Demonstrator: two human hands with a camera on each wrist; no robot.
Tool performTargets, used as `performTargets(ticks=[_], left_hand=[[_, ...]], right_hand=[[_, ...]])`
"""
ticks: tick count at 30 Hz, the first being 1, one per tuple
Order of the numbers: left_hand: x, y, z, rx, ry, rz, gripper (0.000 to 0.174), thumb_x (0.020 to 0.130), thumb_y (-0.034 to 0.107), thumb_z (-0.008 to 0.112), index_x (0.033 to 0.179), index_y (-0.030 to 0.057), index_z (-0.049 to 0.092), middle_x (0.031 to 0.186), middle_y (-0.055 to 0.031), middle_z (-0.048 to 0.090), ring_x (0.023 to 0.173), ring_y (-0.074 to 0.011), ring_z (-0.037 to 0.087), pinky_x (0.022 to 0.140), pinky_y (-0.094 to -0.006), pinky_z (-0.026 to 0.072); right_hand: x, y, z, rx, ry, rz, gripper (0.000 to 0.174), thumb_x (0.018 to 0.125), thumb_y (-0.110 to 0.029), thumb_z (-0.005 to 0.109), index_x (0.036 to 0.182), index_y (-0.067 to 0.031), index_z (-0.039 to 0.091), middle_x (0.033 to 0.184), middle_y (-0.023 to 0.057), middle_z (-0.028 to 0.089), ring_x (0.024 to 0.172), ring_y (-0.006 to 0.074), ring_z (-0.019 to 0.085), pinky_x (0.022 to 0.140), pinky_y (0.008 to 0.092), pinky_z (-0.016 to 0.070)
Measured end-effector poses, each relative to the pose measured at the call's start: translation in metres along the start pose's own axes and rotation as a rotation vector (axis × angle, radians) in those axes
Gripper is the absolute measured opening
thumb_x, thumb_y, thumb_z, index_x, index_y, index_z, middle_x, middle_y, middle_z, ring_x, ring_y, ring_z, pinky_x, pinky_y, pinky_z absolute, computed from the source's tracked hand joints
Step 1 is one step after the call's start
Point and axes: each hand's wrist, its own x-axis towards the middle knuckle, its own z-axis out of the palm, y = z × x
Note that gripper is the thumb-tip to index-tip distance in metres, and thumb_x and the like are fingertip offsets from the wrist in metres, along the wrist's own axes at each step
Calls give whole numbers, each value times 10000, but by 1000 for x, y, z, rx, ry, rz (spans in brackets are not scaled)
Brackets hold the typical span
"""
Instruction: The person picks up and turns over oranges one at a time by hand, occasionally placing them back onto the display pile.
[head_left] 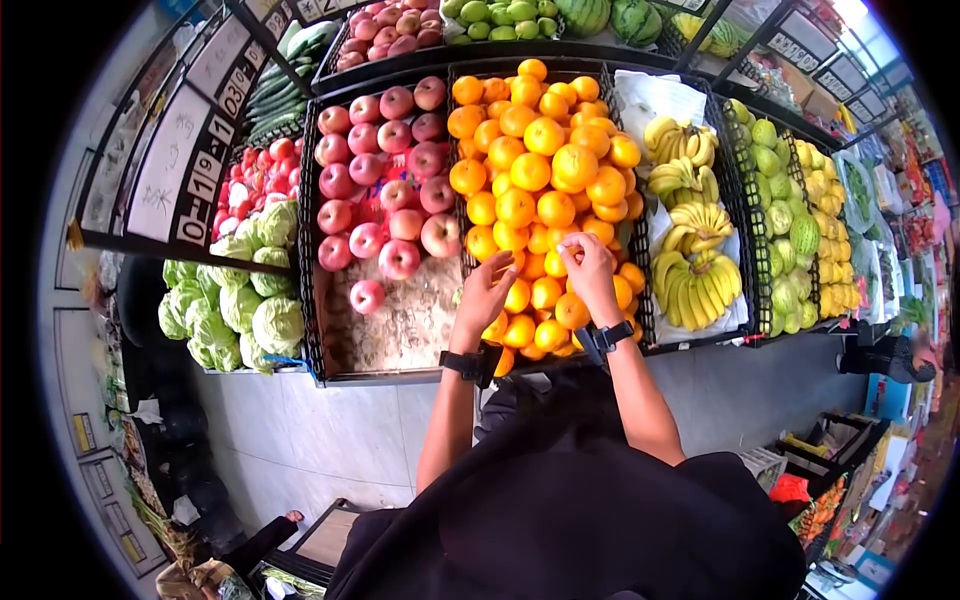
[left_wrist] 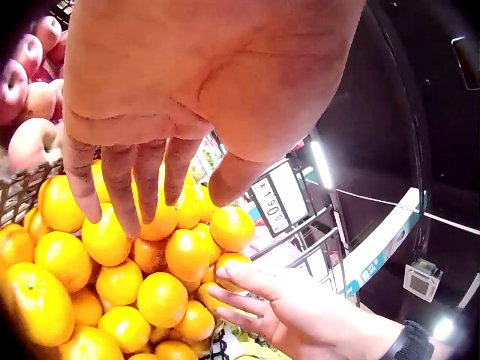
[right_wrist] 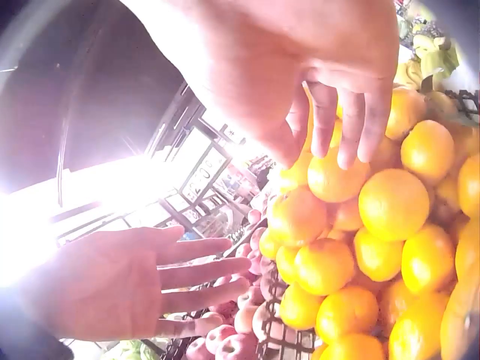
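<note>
A heap of oranges (head_left: 545,136) fills the crate in front of me. Over its front part, my left hand (head_left: 488,292) hovers with loosely bent fingers and holds nothing. To its right, my right hand (head_left: 590,272) is also over the heap, thumb and fingers spread apart in the left wrist view. Between the two hands lie more oranges (left_wrist: 162,299). In the left wrist view, the left fingers (left_wrist: 118,180) hang down in front of the fruit. The right fingers (right_wrist: 351,124) do likewise in the right wrist view, their tips overlapping an orange (right_wrist: 337,176).
Apples (head_left: 400,259) lie in the crate to the left, with bare cardboard (head_left: 400,325) at its front. Bananas (head_left: 697,288) are on the right, then green pears (head_left: 765,160). Cabbages (head_left: 240,310) stand far left below a price board (head_left: 165,165). A black divider (head_left: 640,290) borders the oranges.
</note>
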Motion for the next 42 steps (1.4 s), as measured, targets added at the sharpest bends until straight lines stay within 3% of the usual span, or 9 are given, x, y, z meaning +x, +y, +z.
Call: performTargets(ticks=[3, 11, 14, 16, 22, 30, 36, 38, 42], left_hand=[[38, 6, 19, -51, -41, -75, 424, 1011, 233, 618, 1320, -56, 587, 1160, -163, 713, 1084, -211, 681, 926, -314, 531], [76, 10, 88, 194, 207, -114, 484, 978, 195, 659, 1369, -49, 509, 1249, -214, 660, 1139, -277, 672, 934, -345, 535], [71, 8, 86, 125, 214, -108, 454, 1004, 128, 610, 1402, -41, 472, 1276, -148, 631, 1120, -188, 623, 945, -310, 520], [65, 44, 93, 9, 214, -184, 441, 1002, 115, 616, 1388, -52, 486, 1284, -148, 620, 1143, -191, 616, 958, -296, 514], [22, 56, 67, 53, 247, -214, 418, 946, 104, 722, 1284, -40, 522, 1238, -127, 604, 1111, -201, 639, 926, -292, 526], [-45, 82, 41, -75, 156, -202, 575, 867, 29, 778, 1368, -7, 499, 1276, -127, 614, 1201, -222, 601, 1023, -326, 502], [-79, 99, 18, 129, 73, 327, 552, 701, -53, 837, 1195, 42, 608, 1259, -131, 627, 1198, -278, 613, 1039, -378, 492], [-90, 96, 9, 263, 24, 462, 531, 692, -48, 840, 1161, 50, 611, 1261, -149, 632, 1192, -295, 617, 1024, -390, 497], [-104, 73, 11, 98, -103, 277, 516, 685, -40, 847, 1128, 47, 597, 1271, -163, 634, 1202, -311, 615, 1018, -401, 494]], right_hand=[[27, 14, -13, -20, -93, 189, 230, 913, -156, 703, 1077, -12, 631, 1186, 193, 625, 1004, 363, 652, 913, 421, 529], [62, 50, 9, 50, -57, -19, 693, 881, -247, 761, 1454, -11, 450, 1377, 264, 550, 1258, 403, 554, 1069, 435, 461], [61, 51, 11, 167, -80, 7, 707, 868, -231, 767, 1443, 18, 439, 1426, 299, 489, 1326, 436, 479, 1145, 454, 379], [49, 51, 21, 261, -29, 27, 688, 845, -225, 743, 1396, 14, 407, 1337, 296, 493, 1238, 474, 494, 1073, 480, 430], [13, 36, -10, 625, -342, 255, 465, 892, -101, 691, 1278, -4, 450, 1217, 206, 546, 1061, 306, 638, 841, 337, 573], [-35, -16, -44, 796, -406, 176, 399, 915, -58, 674, 1297, -7, 572, 1259, 111, 608, 1140, 182, 619, 936, 322, 547], [-62, -42, -70, 800, -483, -14, 350, 844, 74, 728, 1112, -49, 541, 1182, 56, 572, 1105, 162, 638, 941, 320, 565], [-68, -43, -80, 732, -524, -218, 470, 817, 108, 737, 1210, -62, 543, 1260, 47, 519, 1160, 162, 598, 980, 312, 540], [-91, -50, -92, 549, -553, -105, 639, 824, 64, 751, 1398, -85, 514, 1379, 78, 509, 1156, 190, 618, 940, 313, 561]])
